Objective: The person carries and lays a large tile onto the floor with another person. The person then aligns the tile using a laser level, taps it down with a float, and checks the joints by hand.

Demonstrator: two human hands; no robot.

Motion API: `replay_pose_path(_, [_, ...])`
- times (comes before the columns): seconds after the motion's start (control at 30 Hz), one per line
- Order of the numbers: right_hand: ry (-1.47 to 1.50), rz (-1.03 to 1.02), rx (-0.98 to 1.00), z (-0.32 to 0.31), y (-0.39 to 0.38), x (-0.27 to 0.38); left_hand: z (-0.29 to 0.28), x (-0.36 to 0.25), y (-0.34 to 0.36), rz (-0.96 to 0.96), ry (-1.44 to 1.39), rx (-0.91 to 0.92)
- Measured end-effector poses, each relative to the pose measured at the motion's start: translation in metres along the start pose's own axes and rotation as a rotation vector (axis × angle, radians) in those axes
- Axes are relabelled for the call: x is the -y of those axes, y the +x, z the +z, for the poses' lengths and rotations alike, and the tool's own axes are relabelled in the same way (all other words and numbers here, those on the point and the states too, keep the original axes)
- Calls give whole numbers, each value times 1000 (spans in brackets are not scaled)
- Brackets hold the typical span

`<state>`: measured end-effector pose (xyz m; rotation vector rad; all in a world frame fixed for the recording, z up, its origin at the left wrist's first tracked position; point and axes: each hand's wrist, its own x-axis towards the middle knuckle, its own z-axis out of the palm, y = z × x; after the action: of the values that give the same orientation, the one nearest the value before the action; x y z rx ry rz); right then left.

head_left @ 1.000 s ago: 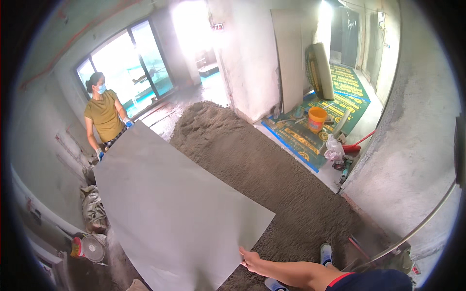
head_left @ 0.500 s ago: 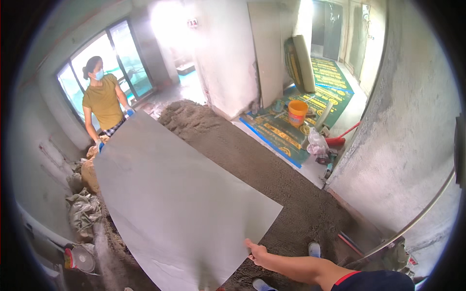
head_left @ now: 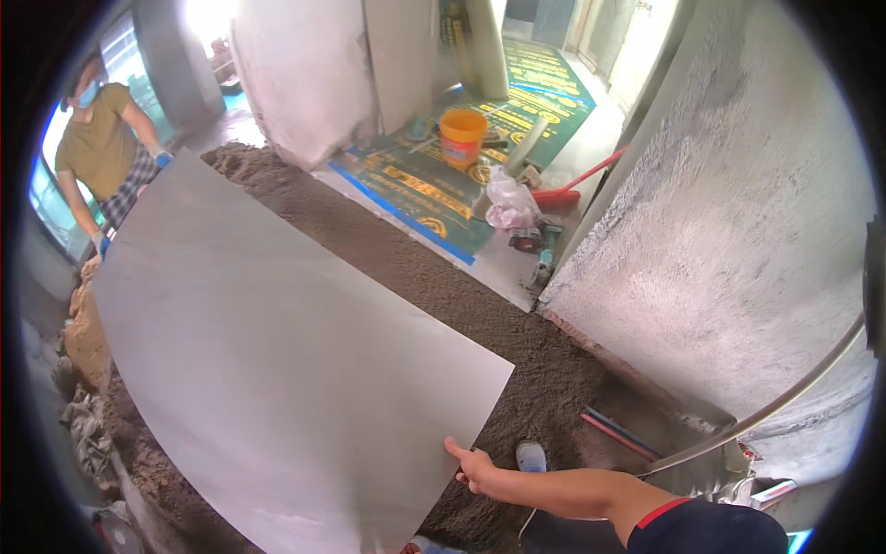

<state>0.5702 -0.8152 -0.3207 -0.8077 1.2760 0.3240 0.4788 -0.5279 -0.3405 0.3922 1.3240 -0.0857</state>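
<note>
A large grey slab [head_left: 295, 360], like a big floor tile, is held level above a bed of dark mortar [head_left: 461, 295]. My right hand [head_left: 472, 464] grips its near right edge, thumb on top and fingers curled beneath. The slab's lower end runs out at the bottom of the picture. My left hand does not show. At the slab's far end a co-worker [head_left: 103, 138] in a mustard shirt and face mask holds it with both blue-gloved hands. One of my shoes [head_left: 531, 455] stands on the mortar beside the slab.
To the right rises a rough grey wall [head_left: 711, 231], with a curved hose [head_left: 794, 402] before it. Beyond the mortar, a green floor covering [head_left: 406, 189] bears an orange bucket [head_left: 461, 137]. Near the wall lie a red broom [head_left: 556, 198], a plastic bag [head_left: 512, 200] and a power tool [head_left: 544, 263].
My view has swung right and down, so the room appears shifted left. My right hand keeps its grip on the slab, and the co-worker still holds the far end. My feet have shifted.
</note>
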Motion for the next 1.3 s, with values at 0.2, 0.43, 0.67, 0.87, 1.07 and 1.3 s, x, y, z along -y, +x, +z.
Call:
replay_pose_path(0.2, [53,92,37,-90,143,9,17,108,70,-76,-34,-133])
replay_pose_path(0.43, [126,38,26,-167,261,34,32,216,168,-107,-84,91])
replay_pose_path(0.67, [215,11,-8,-198,335,43,34,267,245,-139,37,-34])
replay_pose_path(0.87, [-51,126,29,-199,341,59,52,273,260,-140,33,-97])
replay_pose_path(1.07, [4,128,73,-200,350,61,59,277,267,-109,68,-76])
replay_pose_path(1.3, [13,98,71,-224,363,66,52,296,266,-137,38,-56])
